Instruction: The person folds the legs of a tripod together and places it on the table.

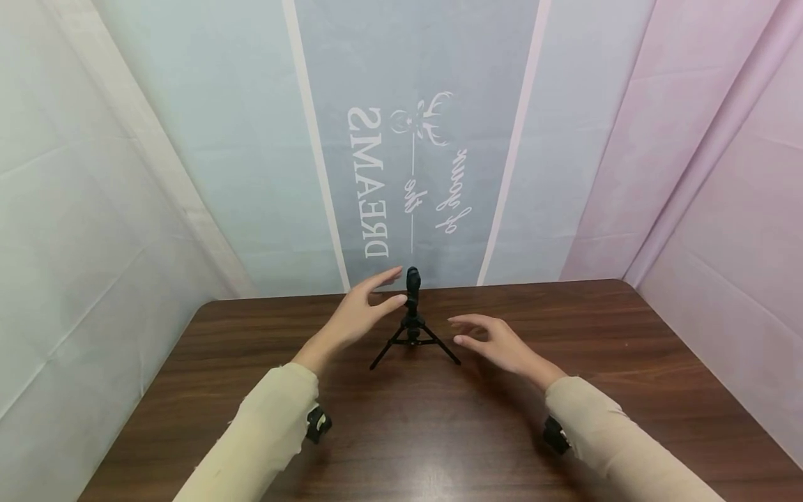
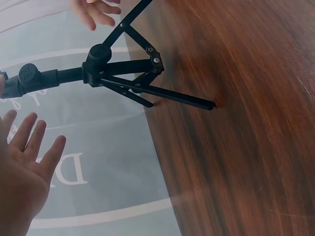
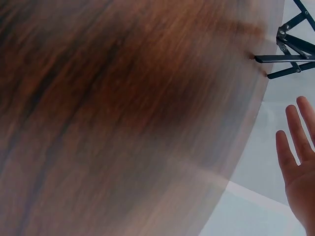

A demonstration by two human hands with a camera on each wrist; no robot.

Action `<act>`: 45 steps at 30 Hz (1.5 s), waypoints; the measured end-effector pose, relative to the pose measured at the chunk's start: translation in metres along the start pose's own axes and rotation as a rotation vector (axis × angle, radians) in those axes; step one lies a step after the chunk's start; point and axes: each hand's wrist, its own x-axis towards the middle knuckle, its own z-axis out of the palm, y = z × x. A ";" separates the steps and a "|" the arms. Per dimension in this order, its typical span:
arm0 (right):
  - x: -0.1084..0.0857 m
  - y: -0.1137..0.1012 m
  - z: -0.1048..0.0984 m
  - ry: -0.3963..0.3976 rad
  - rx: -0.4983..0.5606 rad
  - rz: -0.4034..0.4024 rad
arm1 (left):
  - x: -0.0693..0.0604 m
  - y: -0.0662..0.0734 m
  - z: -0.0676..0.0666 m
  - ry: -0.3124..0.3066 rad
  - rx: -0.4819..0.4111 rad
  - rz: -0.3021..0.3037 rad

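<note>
A small black tripod [image 1: 412,321] stands upright on the wooden table, its legs spread. The left hand [image 1: 357,314] is just left of its upper column, fingers extended; whether the thumb touches the column I cannot tell. In the left wrist view the tripod [image 2: 123,73] shows its knobs and braced legs, and the left hand [image 2: 24,172] has its fingers spread. To the right of the tripod, the right hand [image 1: 502,345] hovers apart from it with relaxed fingers, holding nothing. The right wrist view shows the right hand [image 3: 300,172] beneath the tripod legs [image 3: 290,59] in the picture.
The brown table [image 1: 426,432] has its far edge close behind the tripod. A pale cloth backdrop [image 1: 420,63] with white lettering hangs behind it, and light cloth walls [image 1: 740,230] stand on both sides. Each sleeved wrist carries a small black device [image 1: 318,423].
</note>
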 end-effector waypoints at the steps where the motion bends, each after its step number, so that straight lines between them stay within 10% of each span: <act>1: 0.001 0.001 0.001 -0.007 0.002 0.001 | 0.001 0.000 0.001 0.005 0.001 -0.009; 21: 0.011 0.019 0.011 -0.169 0.020 0.053 | 0.021 0.004 0.017 0.052 -0.067 -0.111; 45: 0.021 0.021 0.022 -0.234 -0.078 0.029 | 0.023 0.011 0.030 0.120 -0.006 -0.019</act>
